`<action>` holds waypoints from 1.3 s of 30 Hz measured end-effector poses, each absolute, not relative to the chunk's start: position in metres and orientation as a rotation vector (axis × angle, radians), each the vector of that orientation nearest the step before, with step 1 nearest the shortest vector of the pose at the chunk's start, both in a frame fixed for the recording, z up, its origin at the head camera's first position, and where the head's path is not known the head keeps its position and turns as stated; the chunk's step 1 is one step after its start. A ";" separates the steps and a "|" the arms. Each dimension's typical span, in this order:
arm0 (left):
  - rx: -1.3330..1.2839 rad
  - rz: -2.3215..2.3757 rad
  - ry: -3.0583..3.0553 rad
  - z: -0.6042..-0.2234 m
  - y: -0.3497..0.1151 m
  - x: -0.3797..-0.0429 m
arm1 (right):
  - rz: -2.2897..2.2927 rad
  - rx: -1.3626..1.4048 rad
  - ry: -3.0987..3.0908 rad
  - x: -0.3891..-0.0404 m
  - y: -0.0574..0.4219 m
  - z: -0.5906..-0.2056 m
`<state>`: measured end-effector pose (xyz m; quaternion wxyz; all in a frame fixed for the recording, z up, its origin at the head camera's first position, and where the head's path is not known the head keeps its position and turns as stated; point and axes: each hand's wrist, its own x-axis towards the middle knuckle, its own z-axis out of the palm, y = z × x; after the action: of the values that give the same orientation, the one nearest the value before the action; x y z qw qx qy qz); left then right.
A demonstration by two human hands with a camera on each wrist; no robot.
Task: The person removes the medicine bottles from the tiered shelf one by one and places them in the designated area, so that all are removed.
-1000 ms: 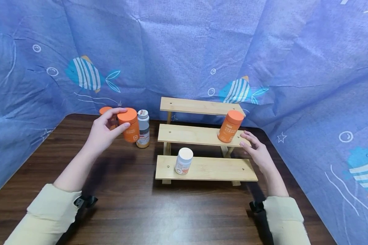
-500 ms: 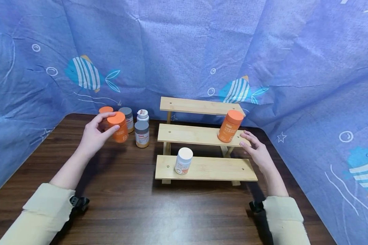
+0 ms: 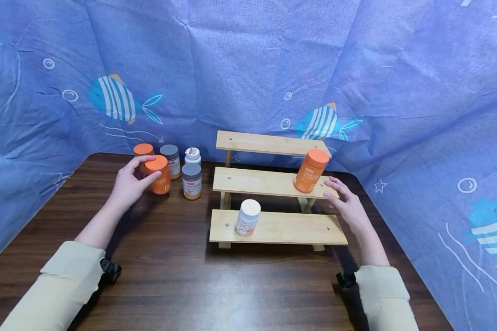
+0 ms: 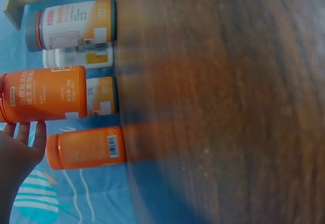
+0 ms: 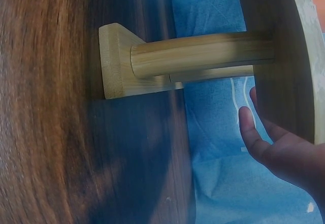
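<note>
In the head view, my left hand [image 3: 130,184] grips an orange bottle [image 3: 160,177] with an orange lid, fingers and thumb about its upper part. The left wrist view shows this orange bottle [image 4: 48,94] with its base raised off the tabletop. At the right end of the three-step wooden shelf [image 3: 273,181], my right hand [image 3: 348,204] has its fingertips at the end of the middle board, loosely curved. Close by on that board stands another orange bottle [image 3: 311,171], slightly tilted in this view. A white bottle [image 3: 248,218] stands on the lowest board.
Behind the held bottle stand another orange bottle [image 3: 143,150], a grey-lidded bottle [image 3: 171,162] and a white-capped bottle [image 3: 193,155]. A second grey-lidded bottle [image 3: 192,181] is just right of it. A blue fish-print cloth [image 3: 248,69] hangs behind the dark wooden table [image 3: 232,289].
My left hand has carried the orange bottle left and slightly down, uncovering the grey-lidded bottles. My right hand has stayed at the shelf's end.
</note>
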<state>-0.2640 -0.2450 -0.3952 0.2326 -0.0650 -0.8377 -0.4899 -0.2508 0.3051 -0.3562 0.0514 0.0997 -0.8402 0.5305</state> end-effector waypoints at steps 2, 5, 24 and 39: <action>-0.168 -1.356 -2.322 -0.397 -0.245 -0.266 | 1.622 0.305 -2.551 -0.252 0.306 -0.357; -0.163 -1.378 -2.352 -0.399 -0.246 -0.269 | 1.639 0.309 -2.537 -0.257 0.310 -0.362; -0.130 -1.401 -2.501 -0.405 -0.245 -0.282 | 1.621 0.318 -2.547 -0.255 0.309 -0.361; -0.118 -1.430 -2.587 -0.397 -0.246 -0.281 | 1.606 0.307 -2.560 -0.252 0.307 -0.357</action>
<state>-0.2813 -0.2462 -0.3972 0.0914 -0.0396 -0.8709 -0.4812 -0.2519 0.3071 -0.3575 0.0521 0.1009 -0.8417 0.5279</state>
